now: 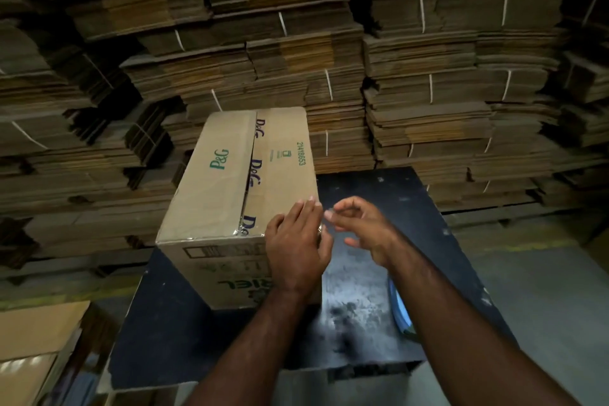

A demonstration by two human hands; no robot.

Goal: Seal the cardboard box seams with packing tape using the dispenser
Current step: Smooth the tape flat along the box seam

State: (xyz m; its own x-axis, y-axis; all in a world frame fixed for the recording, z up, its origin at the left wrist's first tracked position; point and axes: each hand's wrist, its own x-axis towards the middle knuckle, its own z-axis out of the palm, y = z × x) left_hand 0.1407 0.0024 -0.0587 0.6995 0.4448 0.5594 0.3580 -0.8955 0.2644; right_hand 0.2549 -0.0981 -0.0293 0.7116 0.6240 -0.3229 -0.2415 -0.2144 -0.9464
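1. Brown cardboard box w/ green "P&G" print (230,181) stands on the dark, scuffed table (412,208), top flaps closed, centre seam running away from the person.
2. Clear shiny packing tape (243,224) shows on the near end of that seam & along the near top edge; farther up, the seam looks slightly gapped. Can't tell if tape covers that part.
3. Left hand (295,247) lies flat on the box's near right corner, fingers together & extended, palm over the top edge & down the front face. Grip is flat & pressed on the cardboard, not pinching anything.
4. Ring visible on a left-hand finger, at the side facing the right hand.
5. Right hand (359,227) hovers just right of the left hand, off the box, above the table. Fingers loosely curled, thumb & forefinger tips close together. Can't tell whether they pinch tape or nothing; blurred there.
6. Seam & tape sit left of & beyond the left grip; box's right edge lies between the two hands.
7. Blue, round-edged object (397,303), partly hidden under the right forearm, rests on the table nearer the person than the right grip. Can't tell what it is.
8. Strapped stacks of flattened cardboard (428,92) fill the background.
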